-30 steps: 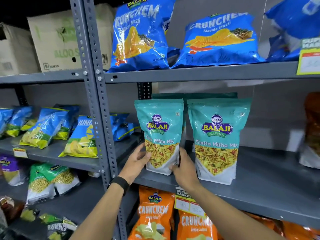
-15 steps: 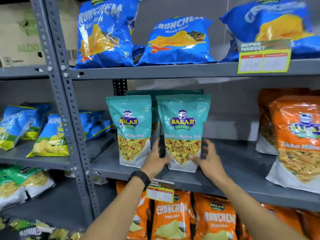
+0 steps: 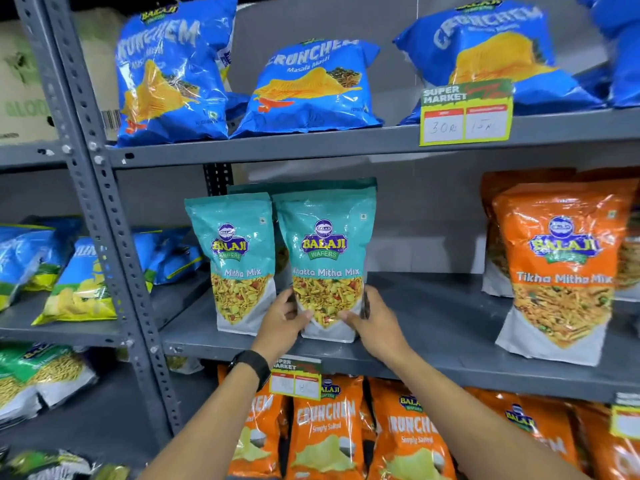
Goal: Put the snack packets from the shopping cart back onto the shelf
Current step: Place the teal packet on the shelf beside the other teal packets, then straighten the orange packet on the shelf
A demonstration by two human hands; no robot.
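Head view shows the left hand (image 3: pixel 282 320) and right hand (image 3: pixel 375 322) clasping the base of a teal snack packet (image 3: pixel 325 258), upright on the grey shelf (image 3: pixel 433 327) beside another teal packet (image 3: pixel 239 261).

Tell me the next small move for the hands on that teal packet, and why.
Probably let go and draw both hands back. The left hand and right hand flank the base of the teal Khatta Mitha Mix packet, which already stands upright on the middle shelf beside its twin.
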